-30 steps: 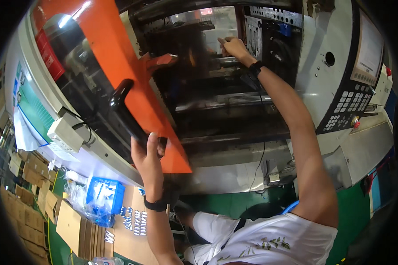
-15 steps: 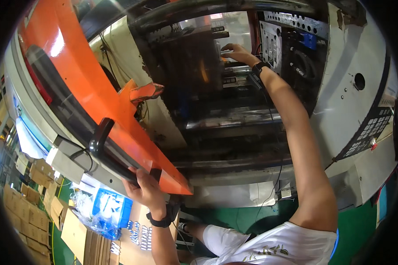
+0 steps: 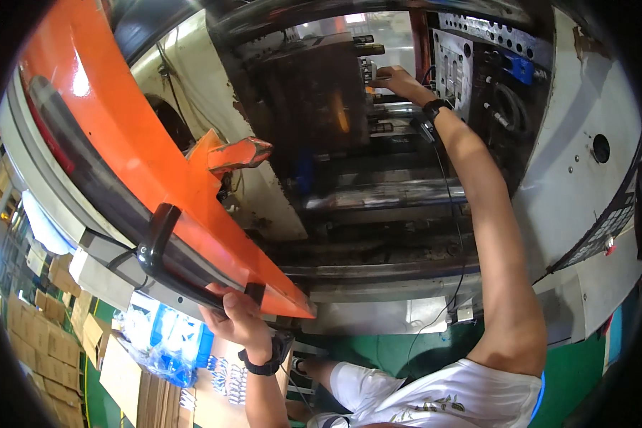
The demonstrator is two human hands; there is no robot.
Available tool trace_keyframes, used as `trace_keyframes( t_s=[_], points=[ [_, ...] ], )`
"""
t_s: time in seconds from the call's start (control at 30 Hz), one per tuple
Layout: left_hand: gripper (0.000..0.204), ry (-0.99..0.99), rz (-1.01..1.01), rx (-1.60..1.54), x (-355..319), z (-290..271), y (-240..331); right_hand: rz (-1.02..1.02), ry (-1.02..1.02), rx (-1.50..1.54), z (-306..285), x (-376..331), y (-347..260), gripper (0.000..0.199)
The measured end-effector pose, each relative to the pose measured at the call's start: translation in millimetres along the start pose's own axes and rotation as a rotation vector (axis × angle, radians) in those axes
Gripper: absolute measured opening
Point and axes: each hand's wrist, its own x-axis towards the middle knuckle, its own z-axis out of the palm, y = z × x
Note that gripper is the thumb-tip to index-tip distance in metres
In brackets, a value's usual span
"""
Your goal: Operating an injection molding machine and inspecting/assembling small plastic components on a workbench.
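Note:
My left hand [image 3: 237, 322] is closed round the lower end of a black bar handle [image 3: 165, 239] on the orange sliding door [image 3: 132, 143] of a large machine. Deep inside, between the machine's two mould halves, reaches my right hand [image 3: 405, 84]. Its fingers are bent together at the face of the dark left mould half [image 3: 307, 100], against a small pale piece [image 3: 368, 70] whose shape I cannot make out. The right mould half [image 3: 453, 71], a grey metal plate, stands beyond my right wrist. Both wrists wear black bands.
Horizontal steel bars [image 3: 385, 194] cross below my right arm, and a thin black cable [image 3: 446, 171] hangs from its wristband. A blue crate [image 3: 182, 342] and rows of small white parts [image 3: 228, 381] are on a table at lower left. Cardboard boxes [image 3: 43, 335] stand beyond.
The view has shifted slightly, so the machine sits a little further right in it. My right fingers remain at the left mould half, where the pale piece shows more plainly. My left hand keeps its grip.

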Motion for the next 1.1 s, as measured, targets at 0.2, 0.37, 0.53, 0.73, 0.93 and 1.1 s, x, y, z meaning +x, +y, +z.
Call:
trace_keyframes(
  t_s=[0.2,0.37,0.53,0.73,0.93,1.1],
  points=[
    [0.024,-0.021,-0.043,0.005,-0.2,-4.6,1.4,-0.032,0.026,-0.056,-6.4,-6.8,16.5,0.039],
    [0.021,-0.014,-0.012,-0.062,2.6,-2.6,-4.4,0.132,0.227,0.247,-36.3,-27.7,43.1,0.040],
    [0.014,-0.106,-0.087,0.174,6.9,-12.6,8.2,0.071,0.351,0.711,-3.8,-66.4,27.5,0.024],
    [0.049,-0.058,0.000,0.240,-17.6,-53.0,45.2,-0.085,0.304,0.977,26.5,-208.3,-71.9,0.028],
    [0.033,-0.493,-0.181,0.752,-144.6,-187.3,137.0,-0.144,-0.226,0.574,149.9,-447.3,-203.9,0.033],
    [0.043,-0.344,-0.390,0.981,-235.7,-234.8,211.9,-0.279,-0.825,0.735,270.7,-561.9,-322.7,0.035]
  ],
)
